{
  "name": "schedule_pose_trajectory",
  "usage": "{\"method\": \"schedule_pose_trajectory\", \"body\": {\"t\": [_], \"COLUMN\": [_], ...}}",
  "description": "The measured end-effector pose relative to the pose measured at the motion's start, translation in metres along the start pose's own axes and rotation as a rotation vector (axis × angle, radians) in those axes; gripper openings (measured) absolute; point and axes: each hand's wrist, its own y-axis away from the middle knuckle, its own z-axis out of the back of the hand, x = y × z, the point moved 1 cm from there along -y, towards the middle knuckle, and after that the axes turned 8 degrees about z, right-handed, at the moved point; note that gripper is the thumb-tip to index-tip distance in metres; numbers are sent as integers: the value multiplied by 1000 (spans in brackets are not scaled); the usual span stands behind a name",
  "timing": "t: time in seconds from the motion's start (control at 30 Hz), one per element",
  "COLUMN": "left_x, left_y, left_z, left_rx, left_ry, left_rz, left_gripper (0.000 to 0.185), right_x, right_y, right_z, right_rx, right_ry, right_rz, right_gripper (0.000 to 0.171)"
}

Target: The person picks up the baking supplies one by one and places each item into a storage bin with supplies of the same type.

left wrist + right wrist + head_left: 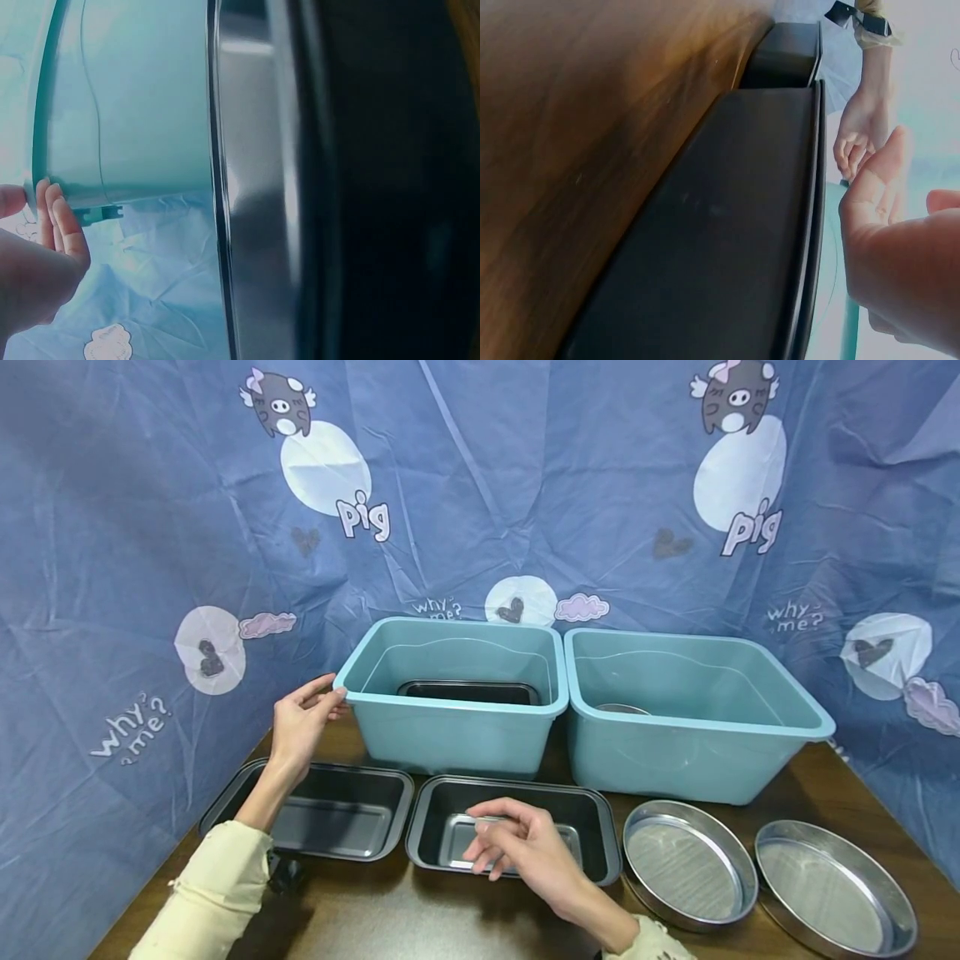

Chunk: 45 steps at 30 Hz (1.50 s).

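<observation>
In the head view my left hand (303, 720) pinches the left front corner of the rim of a turquoise plastic tub (450, 739). The left wrist view shows the thumb on one side of the rim and the fingers (64, 225) on the other. A dark rectangular pan (468, 691) is partly visible inside this tub. Loosely bent and holding nothing, my right hand (525, 852) hovers over a dark loaf pan (592, 814) in front of the tub. Another dark loaf pan (337, 810) lies below my left forearm.
A second turquoise tub (675, 760) stands to the right, with a round metal rim (622, 708) just showing inside. Two round metal pans (690, 864) (832, 889) lie at the right of the brown table (375, 906). A blue printed cloth (465, 485) hangs behind.
</observation>
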Motion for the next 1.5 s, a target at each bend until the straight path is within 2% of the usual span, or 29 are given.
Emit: {"method": "schedule_pose_trajectory", "body": {"t": [0.17, 0.4, 0.63, 0.83, 1.17, 1.33, 1.5], "left_x": [-1, -2, -1, -1, -1, -1, -1], "left_y": [1, 1, 1, 0, 1, 1, 1], "left_z": [0, 0, 1, 0, 0, 0, 0], "left_rx": [5, 11, 9, 13, 10, 8, 10], "left_ry": [0, 2, -1, 9, -10, -10, -11], "left_rz": [4, -2, -1, -2, -1, 2, -5], "left_gripper": [45, 45, 45, 45, 45, 45, 44], "right_x": [-3, -7, -12, -18, -29, -32, -33], "right_y": [-4, -9, -14, -14, -11, -12, -15], "right_z": [-11, -30, -47, -55, -62, -63, -65], "right_rx": [16, 101, 131, 158, 218, 201, 168], "right_ry": [-13, 31, 21, 15, 43, 68, 138], "right_rz": [-7, 16, -34, -60, -42, -26, 6], "right_gripper": [33, 30, 28, 25, 31, 30, 32]}}
